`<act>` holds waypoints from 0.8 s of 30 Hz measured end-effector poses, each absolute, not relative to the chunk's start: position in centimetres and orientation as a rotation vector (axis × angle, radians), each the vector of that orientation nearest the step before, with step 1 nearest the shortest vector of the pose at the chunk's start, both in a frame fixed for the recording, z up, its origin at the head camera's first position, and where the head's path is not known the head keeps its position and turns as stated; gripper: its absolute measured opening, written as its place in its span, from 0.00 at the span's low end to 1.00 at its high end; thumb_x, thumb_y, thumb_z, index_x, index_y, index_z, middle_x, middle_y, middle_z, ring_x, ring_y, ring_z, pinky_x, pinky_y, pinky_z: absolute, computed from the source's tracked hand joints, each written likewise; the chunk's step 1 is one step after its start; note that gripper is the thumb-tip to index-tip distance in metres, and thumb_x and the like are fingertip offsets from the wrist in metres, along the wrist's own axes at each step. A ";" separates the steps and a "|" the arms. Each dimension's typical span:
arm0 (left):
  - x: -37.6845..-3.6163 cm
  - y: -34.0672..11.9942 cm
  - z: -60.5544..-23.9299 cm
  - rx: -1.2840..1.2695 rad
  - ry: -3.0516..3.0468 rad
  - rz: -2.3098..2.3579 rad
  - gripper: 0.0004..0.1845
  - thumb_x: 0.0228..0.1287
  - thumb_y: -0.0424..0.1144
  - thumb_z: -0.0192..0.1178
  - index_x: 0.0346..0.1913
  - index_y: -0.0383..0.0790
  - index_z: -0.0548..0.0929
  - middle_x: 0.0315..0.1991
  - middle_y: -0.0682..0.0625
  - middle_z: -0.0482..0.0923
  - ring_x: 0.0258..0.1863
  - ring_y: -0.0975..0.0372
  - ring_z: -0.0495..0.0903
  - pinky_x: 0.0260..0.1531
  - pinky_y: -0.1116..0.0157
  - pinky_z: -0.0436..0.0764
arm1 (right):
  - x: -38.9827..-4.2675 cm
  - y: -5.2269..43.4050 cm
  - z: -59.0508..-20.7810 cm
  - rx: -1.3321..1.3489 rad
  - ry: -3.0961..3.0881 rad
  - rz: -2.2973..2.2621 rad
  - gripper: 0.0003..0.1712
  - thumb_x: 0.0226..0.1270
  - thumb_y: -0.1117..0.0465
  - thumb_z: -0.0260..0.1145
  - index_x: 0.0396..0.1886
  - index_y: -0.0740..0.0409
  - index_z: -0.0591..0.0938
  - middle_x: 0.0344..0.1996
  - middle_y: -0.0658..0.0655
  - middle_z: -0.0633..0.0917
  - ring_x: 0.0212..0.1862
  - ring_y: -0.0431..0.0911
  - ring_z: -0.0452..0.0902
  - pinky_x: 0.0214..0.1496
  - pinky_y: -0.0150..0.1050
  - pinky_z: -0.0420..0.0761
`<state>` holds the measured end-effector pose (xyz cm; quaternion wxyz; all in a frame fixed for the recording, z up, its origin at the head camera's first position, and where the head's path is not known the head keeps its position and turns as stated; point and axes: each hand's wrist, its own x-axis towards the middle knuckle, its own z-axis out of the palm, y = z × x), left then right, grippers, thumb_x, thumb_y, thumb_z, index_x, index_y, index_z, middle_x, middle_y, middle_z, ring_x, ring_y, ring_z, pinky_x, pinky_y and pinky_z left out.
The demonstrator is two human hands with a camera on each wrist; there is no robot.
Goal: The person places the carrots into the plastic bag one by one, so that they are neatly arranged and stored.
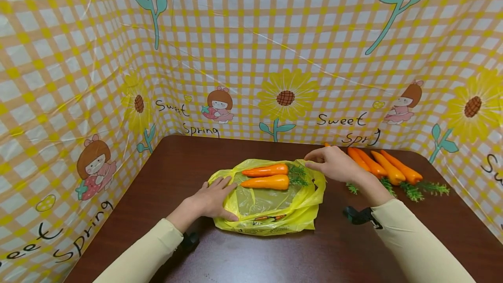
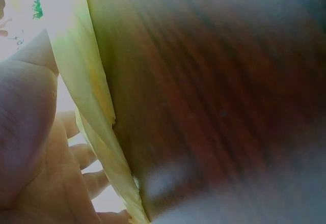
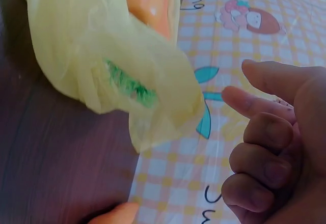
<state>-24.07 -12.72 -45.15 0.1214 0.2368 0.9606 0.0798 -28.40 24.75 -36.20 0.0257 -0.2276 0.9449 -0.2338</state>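
Keep the left hand [image 1: 212,200] flat, pinning the yellow bag [image 1: 271,217]. The right hand [image 1: 334,163], fingers loosely curled and grasping nothing, sits at the bag's rim; lift the rim clear of the two carrots [image 1: 267,176] inside.

Head view looks down over the table; both wrist views sit close against the yellow bag [image 1: 271,204]

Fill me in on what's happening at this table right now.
A person is working at a yellow plastic bag lying on a dark wooden table. The left hand rests flat on the bag's left side. The right hand is at the bag's far right edge; whether it pinches the plastic is unclear. Two carrots lie at the bag's mouth. Four more carrots lie on the table to the right, behind the right hand.
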 end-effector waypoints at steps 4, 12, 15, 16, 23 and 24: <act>-24.1 -12.7 -45.2 0.698 2.809 0.225 0.57 0.53 0.72 0.66 0.81 0.50 0.57 0.82 0.44 0.46 0.80 0.45 0.48 0.71 0.34 0.54 | -28.7 25.8 -36.2 -0.699 2.964 -0.737 0.18 0.75 0.53 0.63 0.56 0.57 0.86 0.13 0.49 0.68 0.14 0.41 0.59 0.20 0.36 0.65; -24.2 -12.7 -45.2 0.699 2.805 0.205 0.57 0.53 0.72 0.66 0.81 0.50 0.56 0.82 0.45 0.45 0.80 0.46 0.47 0.71 0.35 0.55 | -29.5 27.7 -36.0 -0.613 3.023 -0.731 0.21 0.76 0.52 0.62 0.59 0.60 0.83 0.14 0.51 0.69 0.15 0.44 0.60 0.23 0.38 0.65; -24.1 -12.7 -45.2 0.698 2.806 0.208 0.57 0.53 0.72 0.66 0.81 0.50 0.57 0.82 0.44 0.46 0.80 0.46 0.48 0.71 0.36 0.55 | -29.7 28.2 -36.2 -0.550 3.051 -0.745 0.23 0.75 0.49 0.62 0.60 0.59 0.83 0.14 0.51 0.68 0.14 0.43 0.58 0.22 0.37 0.64; -24.1 -12.7 -45.2 0.697 2.806 0.209 0.57 0.53 0.72 0.66 0.80 0.50 0.57 0.82 0.44 0.46 0.80 0.46 0.48 0.71 0.36 0.55 | -29.8 28.4 -36.3 -0.529 3.056 -0.759 0.23 0.75 0.49 0.63 0.60 0.59 0.83 0.14 0.51 0.68 0.13 0.42 0.57 0.21 0.37 0.64; -24.0 -12.7 -45.0 0.690 2.802 0.195 0.57 0.54 0.72 0.65 0.81 0.50 0.56 0.82 0.45 0.45 0.80 0.46 0.47 0.71 0.36 0.55 | -30.4 29.5 -36.9 -0.441 3.078 -0.764 0.27 0.76 0.47 0.62 0.63 0.61 0.81 0.17 0.52 0.72 0.13 0.41 0.56 0.20 0.38 0.64; -24.0 -12.7 -45.0 0.688 2.802 0.194 0.57 0.54 0.72 0.65 0.81 0.50 0.56 0.82 0.44 0.45 0.80 0.46 0.47 0.71 0.36 0.55 | -30.5 29.7 -37.0 -0.438 3.081 -0.760 0.27 0.76 0.48 0.62 0.63 0.62 0.80 0.17 0.53 0.73 0.13 0.41 0.56 0.20 0.38 0.65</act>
